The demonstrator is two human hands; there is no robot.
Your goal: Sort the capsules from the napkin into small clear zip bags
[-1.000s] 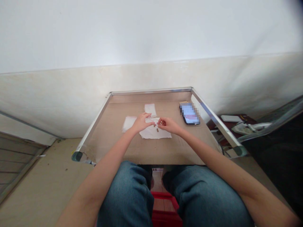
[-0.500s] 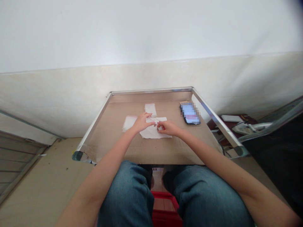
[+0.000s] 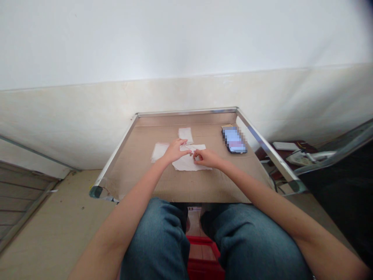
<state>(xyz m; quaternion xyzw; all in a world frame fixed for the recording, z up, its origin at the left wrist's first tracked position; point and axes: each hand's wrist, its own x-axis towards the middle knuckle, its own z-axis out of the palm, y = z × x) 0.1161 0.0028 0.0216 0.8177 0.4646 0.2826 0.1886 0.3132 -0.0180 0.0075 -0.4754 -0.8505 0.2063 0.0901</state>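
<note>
I can't make out whether the person's left hand (image 3: 175, 151) or right hand (image 3: 204, 158) is pinching anything; the fine reddish thread (image 3: 185, 147) by the fingertips is too thin for me to tell its material; the hands also cover part of the crumpled white sheet (image 3: 189, 163), and I can't tell whether it's paper or cloth; the black smartphone (image 3: 234, 140) has its screen pixelated past reading; the red plastic crate (image 3: 202, 260) runs off the bottom edge, partly hidden by the blue denim knees (image 3: 157, 241); the small white objects (image 3: 309, 158) at right are too blurred to name; a dark smudge (image 3: 364, 7) obscures the top right corner.
</note>
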